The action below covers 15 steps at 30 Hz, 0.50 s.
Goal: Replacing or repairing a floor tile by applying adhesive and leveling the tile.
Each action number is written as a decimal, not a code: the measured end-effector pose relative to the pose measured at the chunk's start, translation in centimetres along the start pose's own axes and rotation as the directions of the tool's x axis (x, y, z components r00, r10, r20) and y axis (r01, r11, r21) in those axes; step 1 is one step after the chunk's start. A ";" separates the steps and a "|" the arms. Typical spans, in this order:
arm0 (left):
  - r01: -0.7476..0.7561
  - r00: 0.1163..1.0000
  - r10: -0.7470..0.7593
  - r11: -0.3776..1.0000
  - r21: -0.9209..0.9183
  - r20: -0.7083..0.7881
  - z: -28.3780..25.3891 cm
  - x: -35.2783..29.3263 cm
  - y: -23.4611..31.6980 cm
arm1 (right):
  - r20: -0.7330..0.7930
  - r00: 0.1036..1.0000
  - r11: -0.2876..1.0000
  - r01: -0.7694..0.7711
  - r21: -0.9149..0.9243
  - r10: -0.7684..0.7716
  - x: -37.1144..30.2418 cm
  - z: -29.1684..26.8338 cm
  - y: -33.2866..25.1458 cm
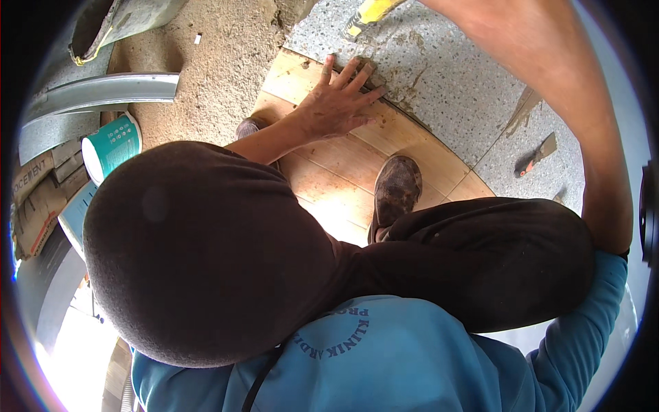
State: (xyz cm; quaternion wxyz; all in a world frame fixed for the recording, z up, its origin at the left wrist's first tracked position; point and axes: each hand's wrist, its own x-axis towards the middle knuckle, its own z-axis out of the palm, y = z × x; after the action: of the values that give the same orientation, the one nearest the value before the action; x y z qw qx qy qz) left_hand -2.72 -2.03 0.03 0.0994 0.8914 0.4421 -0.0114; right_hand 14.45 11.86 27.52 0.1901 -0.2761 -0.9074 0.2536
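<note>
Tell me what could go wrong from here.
The spread left hand has its fingertips at the edge of the wood-look flooring, near the yellow tool; if that tool slips, the fingers might get knocked.

The shoe is on the same flooring, so shifting weight could nudge or scuff it.

The scraper lies loose on the grey speckled floor, where a foot might catch it.

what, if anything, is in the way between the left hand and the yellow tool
Nothing visible stands in the way: between the left hand and the yellow tool lies just grey speckled floor, dirty in places.
</note>
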 end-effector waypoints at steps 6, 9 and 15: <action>-0.006 1.000 0.006 1.000 0.013 0.005 -0.1 0.0 -0.1 | 0.198 0.903 0.922 -0.387 -0.020 0.383 2.0 -1.6 -1.6; 0.004 1.000 -0.004 1.000 -0.001 0.030 -0.1 0.0 -0.1 | 0.119 0.953 0.961 -0.273 -0.052 0.278 1.4 -0.6 -1.4; -0.040 0.995 0.036 0.998 -0.040 -0.090 0.7 -0.5 -0.9 | 0.229 0.900 0.928 -0.367 -0.064 0.371 1.9 -1.2 -1.2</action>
State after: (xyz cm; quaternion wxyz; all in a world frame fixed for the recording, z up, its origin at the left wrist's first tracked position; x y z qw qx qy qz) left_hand -3.73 -2.04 -0.73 0.0982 0.8969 0.4294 0.0397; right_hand 13.09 12.59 29.58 0.0260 -0.4123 -0.8572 0.3074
